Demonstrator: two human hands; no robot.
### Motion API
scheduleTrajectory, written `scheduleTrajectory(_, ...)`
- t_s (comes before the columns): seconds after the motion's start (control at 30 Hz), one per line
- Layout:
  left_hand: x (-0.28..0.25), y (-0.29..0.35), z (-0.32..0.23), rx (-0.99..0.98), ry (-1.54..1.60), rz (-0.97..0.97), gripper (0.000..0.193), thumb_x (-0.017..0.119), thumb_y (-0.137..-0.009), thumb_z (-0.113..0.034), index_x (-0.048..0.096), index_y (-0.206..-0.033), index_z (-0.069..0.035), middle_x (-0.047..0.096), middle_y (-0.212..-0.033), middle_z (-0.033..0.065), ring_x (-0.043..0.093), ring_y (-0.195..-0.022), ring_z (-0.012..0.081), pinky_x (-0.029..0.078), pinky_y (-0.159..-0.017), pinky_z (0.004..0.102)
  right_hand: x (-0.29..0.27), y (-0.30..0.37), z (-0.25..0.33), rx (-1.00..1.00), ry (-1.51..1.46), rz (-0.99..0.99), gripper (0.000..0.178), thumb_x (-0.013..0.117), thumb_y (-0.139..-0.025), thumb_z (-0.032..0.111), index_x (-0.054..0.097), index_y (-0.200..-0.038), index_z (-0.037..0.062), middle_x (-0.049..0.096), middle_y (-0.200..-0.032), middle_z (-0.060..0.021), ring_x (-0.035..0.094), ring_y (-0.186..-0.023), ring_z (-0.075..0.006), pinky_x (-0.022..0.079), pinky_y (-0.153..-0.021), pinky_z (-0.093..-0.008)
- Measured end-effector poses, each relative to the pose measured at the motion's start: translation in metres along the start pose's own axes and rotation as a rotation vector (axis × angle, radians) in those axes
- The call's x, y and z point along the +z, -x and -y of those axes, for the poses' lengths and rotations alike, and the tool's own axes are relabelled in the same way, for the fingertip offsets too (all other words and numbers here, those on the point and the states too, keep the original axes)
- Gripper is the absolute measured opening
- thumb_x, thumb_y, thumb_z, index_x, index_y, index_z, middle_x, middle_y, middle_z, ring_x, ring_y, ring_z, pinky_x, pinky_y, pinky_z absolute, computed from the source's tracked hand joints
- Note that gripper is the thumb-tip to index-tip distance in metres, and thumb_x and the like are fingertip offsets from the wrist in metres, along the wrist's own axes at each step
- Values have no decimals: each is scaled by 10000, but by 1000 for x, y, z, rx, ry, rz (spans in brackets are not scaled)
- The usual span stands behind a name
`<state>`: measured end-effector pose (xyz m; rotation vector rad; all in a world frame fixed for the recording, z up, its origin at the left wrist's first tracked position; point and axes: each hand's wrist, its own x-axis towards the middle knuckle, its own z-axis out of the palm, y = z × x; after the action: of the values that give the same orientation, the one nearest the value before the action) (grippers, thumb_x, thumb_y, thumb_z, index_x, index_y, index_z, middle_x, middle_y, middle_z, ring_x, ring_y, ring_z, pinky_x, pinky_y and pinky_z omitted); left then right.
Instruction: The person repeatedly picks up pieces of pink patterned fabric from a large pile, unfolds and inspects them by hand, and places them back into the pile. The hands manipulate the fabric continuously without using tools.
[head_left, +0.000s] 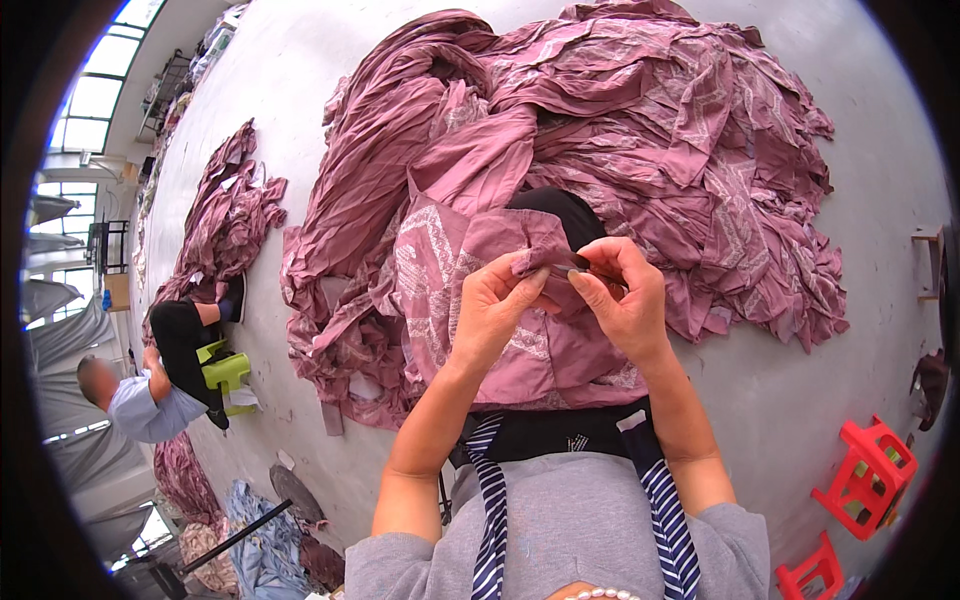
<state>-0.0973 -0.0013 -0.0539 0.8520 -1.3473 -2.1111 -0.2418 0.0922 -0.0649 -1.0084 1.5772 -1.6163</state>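
Note:
Pinkish-mauve fabric (pixel 430 270) with a pale printed pattern is spread over my lap. My left hand (pixel 500 305) is closed, pinching a raised edge of this cloth between thumb and fingers. Close beside it, my right hand (pixel 628 298) is also closed, its thumb and forefinger pressed together at the same edge. A small dark thing (pixel 580 262) shows between the right fingertips; its kind is too small to tell. Both hands are held above my lap, the fingertips a short way apart. One dark-clothed knee (pixel 560 210) shows beyond the cloth.
A large heap of the same fabric (pixel 640 110) lies on the pale floor (pixel 880 180) ahead. At left, another person (pixel 155 400) sits on a green stool (pixel 228 375) by more cloth (pixel 225 215). Two red stools (pixel 868 475) stand at lower right, and a blue cloth pile (pixel 262 530) at lower left.

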Motion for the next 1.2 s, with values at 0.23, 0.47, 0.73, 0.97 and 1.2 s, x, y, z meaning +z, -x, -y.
scheduleTrajectory(0.23, -5, 4, 5, -48, 95, -72, 402, 447, -849, 8, 508, -1238, 86, 646, -1071, 157, 658, -927, 216, 541, -847, 357, 4, -8, 6, -276, 327, 22, 323, 779, -672, 79, 590, -933, 44, 583, -802, -42, 595, -705, -164, 489, -601, -275)
scheduleTrajectory(0.47, -4, 1, 5, -69, 239, -131, 393, 420, -860, 5, 447, -1246, 71, 648, -1032, 182, 669, -909, 252, 545, -835, 372, 9, 5, -8, -469, 512, 101, 293, 659, -571, -32, 588, -838, 63, 570, -761, -63, 571, -668, -253, 459, -538, -351)
scheduleTrajectory(0.73, -2, 2, 3, -8, 362, -203, 368, 425, -858, -10, 481, -1215, 56, 662, -979, 143, 683, -852, 237, 558, -807, 354, 10, -2, 9, -288, 500, -44, 296, 703, -606, -13, 590, -863, 79, 593, -791, -53, 600, -729, -271, 484, -581, -351)
scheduleTrajectory(0.97, -9, 1, 7, -21, 515, -64, 352, 435, -866, -16, 517, -1202, 50, 652, -1033, 147, 663, -887, 209, 537, -845, 337, 12, 9, 0, -598, 609, 43, 280, 647, -585, -2, 617, -849, 85, 550, -766, -47, 556, -680, -209, 459, -568, -320)
scheduleTrajectory(1.2, 3, 5, -2, -61, 359, -165, 322, 520, -935, -107, 543, -1230, 19, 654, -1055, 138, 650, -909, 174, 517, -840, 291, 23, 13, -5, -611, 575, 130, 222, 633, -631, 43, 625, -852, 62, 569, -791, -43, 562, -685, -212, 473, -574, -315)
